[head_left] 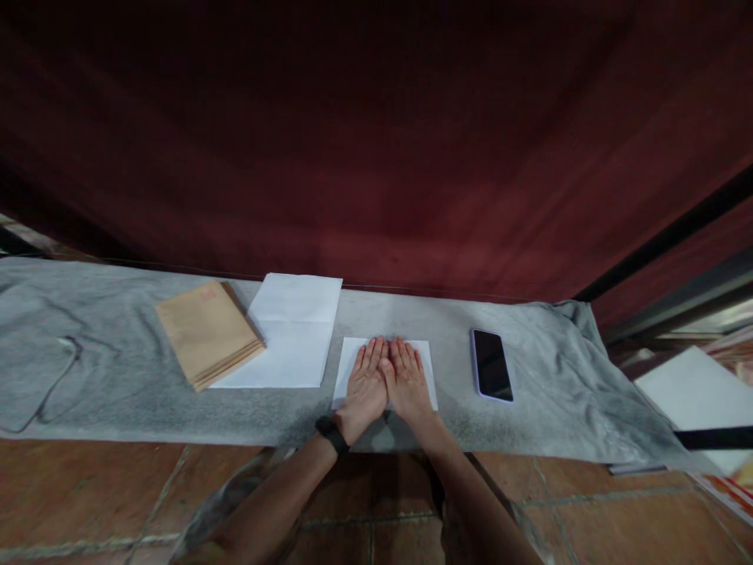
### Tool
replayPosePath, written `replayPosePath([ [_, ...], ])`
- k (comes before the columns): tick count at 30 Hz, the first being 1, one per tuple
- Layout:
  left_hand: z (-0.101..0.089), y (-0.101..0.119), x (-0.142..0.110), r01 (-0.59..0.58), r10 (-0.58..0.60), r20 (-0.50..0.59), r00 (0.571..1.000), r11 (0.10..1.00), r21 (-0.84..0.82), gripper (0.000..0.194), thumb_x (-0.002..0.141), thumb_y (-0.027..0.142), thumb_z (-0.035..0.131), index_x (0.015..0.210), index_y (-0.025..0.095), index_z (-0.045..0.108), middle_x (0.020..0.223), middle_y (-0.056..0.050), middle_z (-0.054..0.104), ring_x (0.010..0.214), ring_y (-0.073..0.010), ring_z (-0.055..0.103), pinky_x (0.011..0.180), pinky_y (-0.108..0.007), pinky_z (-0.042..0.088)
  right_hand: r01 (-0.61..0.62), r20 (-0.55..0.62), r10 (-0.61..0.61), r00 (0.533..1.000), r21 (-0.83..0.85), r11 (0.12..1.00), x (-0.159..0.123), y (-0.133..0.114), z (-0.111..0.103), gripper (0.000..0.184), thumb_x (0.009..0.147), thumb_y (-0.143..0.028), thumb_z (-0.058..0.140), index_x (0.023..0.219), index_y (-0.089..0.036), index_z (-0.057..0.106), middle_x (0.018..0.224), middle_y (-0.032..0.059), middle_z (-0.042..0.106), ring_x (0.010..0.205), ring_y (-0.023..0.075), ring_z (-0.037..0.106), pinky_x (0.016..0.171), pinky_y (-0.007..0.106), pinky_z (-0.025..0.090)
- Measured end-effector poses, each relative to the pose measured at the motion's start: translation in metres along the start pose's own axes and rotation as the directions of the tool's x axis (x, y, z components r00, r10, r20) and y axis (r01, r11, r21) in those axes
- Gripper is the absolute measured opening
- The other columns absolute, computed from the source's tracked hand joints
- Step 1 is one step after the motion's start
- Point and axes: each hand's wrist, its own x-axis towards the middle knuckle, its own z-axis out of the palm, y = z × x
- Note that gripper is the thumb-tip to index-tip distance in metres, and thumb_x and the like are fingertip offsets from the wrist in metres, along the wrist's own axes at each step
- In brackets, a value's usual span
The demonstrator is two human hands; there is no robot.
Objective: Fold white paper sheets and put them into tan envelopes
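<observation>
My left hand (365, 384) and my right hand (407, 380) lie flat side by side, fingers stretched out, pressing on a small folded white sheet of paper (427, 365). The paper rests on a grey cloth (118, 392) spread over a low surface. A black band circles my left wrist. Neither hand holds anything.
Left of the hands lies a larger white sheet (294, 333) and a stack of brown envelopes (205, 333). A black phone (491, 365) lies to the right. A dark cable (52, 377) curls at far left. A dark red curtain hangs behind; tiled floor shows in front.
</observation>
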Motion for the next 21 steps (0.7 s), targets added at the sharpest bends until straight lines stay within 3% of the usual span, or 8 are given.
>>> replayPosePath([
  [5, 0.0, -0.002, 0.001, 0.025, -0.025, 0.033, 0.999, 1.0, 0.01, 0.054, 0.098, 0.019, 0.024, 0.149, 0.005, 0.036, 0.158, -0.016, 0.034, 0.15, -0.0252, 0.021, 0.122, -0.046, 0.023, 0.0, 0.011, 0.0, 1.0, -0.059, 0.998, 0.002, 0.005, 0.003, 0.054, 0.105, -0.036, 0.022, 0.149, -0.009, 0.041, 0.154, 0.0141, 0.04, 0.147, 0.0253, 0.029, 0.12, 0.046, 0.02],
  [21, -0.003, -0.024, -0.008, 0.069, -0.067, -0.102, 0.992, 0.998, 0.014, 0.057, 0.099, 0.029, 0.029, 0.151, 0.006, 0.032, 0.156, -0.016, 0.036, 0.149, -0.0233, 0.023, 0.122, -0.045, 0.024, -0.032, -0.152, 0.014, 0.988, -0.114, 0.993, -0.008, 0.029, 0.01, 0.06, 0.104, -0.043, 0.031, 0.152, -0.007, 0.033, 0.153, 0.0191, 0.04, 0.145, 0.0291, 0.033, 0.116, 0.051, 0.028],
])
